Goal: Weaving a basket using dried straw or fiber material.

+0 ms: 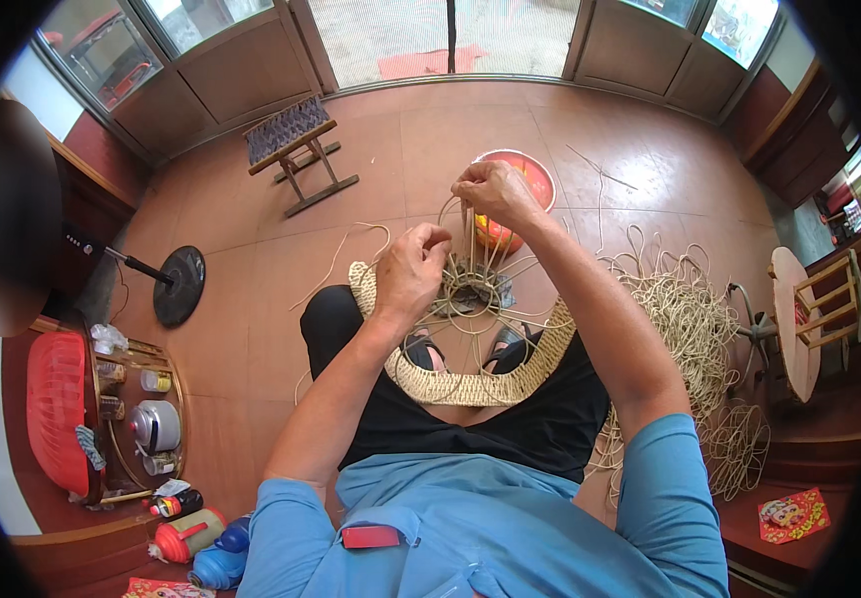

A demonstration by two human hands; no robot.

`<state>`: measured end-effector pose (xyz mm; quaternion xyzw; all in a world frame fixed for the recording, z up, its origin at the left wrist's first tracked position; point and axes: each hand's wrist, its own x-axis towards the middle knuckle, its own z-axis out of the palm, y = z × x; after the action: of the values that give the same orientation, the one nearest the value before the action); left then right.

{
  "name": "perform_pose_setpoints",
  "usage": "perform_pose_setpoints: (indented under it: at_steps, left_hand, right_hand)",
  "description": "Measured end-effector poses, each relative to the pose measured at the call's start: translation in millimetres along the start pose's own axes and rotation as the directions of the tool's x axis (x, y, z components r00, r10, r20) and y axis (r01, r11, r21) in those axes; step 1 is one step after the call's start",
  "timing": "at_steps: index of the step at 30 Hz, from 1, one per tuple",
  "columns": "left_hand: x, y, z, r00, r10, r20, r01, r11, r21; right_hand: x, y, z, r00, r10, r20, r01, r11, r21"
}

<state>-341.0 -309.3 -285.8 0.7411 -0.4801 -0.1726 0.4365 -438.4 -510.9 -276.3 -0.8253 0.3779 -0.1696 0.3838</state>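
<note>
A thick woven straw-coloured ring (460,389) curves across my lap and knees, its far side hidden behind my hands. Thin straw cords (477,309) cross its open middle and meet in a small loop. My right hand (500,192) is raised beyond the ring, fingers pinched on cords that hang down from it. Nearer and lower, my left hand (415,271) is closed at the ring's far left part, with a cord looping up from its fingertips. Just how the left fingers grip the cord is partly hidden.
Loose cord (685,319) lies heaped on the floor at my right. A red basin (545,177) stands beyond my right hand, a folding stool (296,130) at far left. A fan base (180,286) and a cart with a kettle (156,426) are left; a round wooden stool (794,324) lies right.
</note>
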Motion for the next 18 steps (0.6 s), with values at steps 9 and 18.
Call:
perform_pose_setpoints:
  at_steps: [9,18]
  left_hand:
    - [29,16,24,0.995,0.086,-0.054,-0.068,0.96,0.272]
    - [59,15,21,0.999,0.039,-0.012,-0.035,0.967,0.252]
  right_hand:
    - [5,3,-2,0.999,0.026,0.028,-0.026,1.0,-0.008]
    - [-2,17,-1,0.998,-0.035,0.043,0.029,0.991,0.133]
